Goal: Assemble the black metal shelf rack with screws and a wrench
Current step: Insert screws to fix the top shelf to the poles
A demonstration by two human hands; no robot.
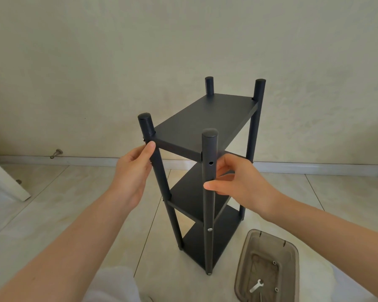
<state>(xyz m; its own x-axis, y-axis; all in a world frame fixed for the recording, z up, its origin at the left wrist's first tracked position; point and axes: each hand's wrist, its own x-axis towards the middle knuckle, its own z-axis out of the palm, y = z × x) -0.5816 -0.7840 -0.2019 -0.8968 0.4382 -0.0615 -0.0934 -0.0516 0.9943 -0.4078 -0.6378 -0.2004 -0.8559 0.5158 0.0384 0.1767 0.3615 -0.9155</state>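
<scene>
Our black shelf rack (205, 153) stands upright on the tiled floor (63, 203), just in front of the wall (183, 40), with three shelves between four posts. Our left hand (132, 175) curls around the near-left post (156, 162) below the top shelf (205, 118). Our right hand (238, 186) pinches the near-right post (209, 192) between thumb and fingers, just under an empty screw hole (211, 163). Screws already sit lower on that post (209, 229) and beside the left post (143, 139).

We judge that the open hole leaves the top shelf's near-right corner loose. If we let go or lean on the post, it could spring away and the holes would no longer line up. The tall, narrow frame could also tip if pushed sideways.

The wrench (256, 286) and a few small fittings (274, 263) lie in a brown plastic tray (292, 253) on the floor, near the rack's right foot and within reach of the right hand. There is free floor to the left as far as a white door edge (7, 182). The baseboard (314, 167) closes the space behind the rack, so there is little room to work from that side.
</scene>
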